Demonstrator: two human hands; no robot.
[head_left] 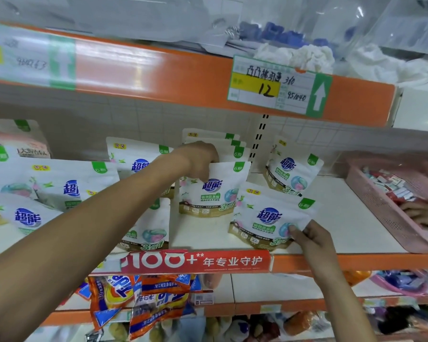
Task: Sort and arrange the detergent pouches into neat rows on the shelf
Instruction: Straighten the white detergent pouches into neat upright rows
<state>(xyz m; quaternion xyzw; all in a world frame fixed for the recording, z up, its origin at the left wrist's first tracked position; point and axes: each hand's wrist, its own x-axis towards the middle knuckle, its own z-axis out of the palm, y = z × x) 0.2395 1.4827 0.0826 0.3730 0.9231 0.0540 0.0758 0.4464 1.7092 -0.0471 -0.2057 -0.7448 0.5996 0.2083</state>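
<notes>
White detergent pouches with blue lettering stand and lie on the white shelf (344,218). My left hand (200,159) grips the top edge of an upright pouch (213,193) at the front of a stack in the shelf's middle. My right hand (311,238) pinches the lower right corner of a tilted pouch (267,218) near the front edge. One more pouch (290,169) leans alone at the back right. Several pouches (59,188) lie jumbled on the left, partly hidden by my left forearm.
A pink basket (381,203) of small packets sits on the shelf's right end, with another person's hand (423,213) in it. An orange shelf edge (183,70) with a price tag (277,87) hangs overhead. Orange packets (139,299) hang below the red banner (195,261).
</notes>
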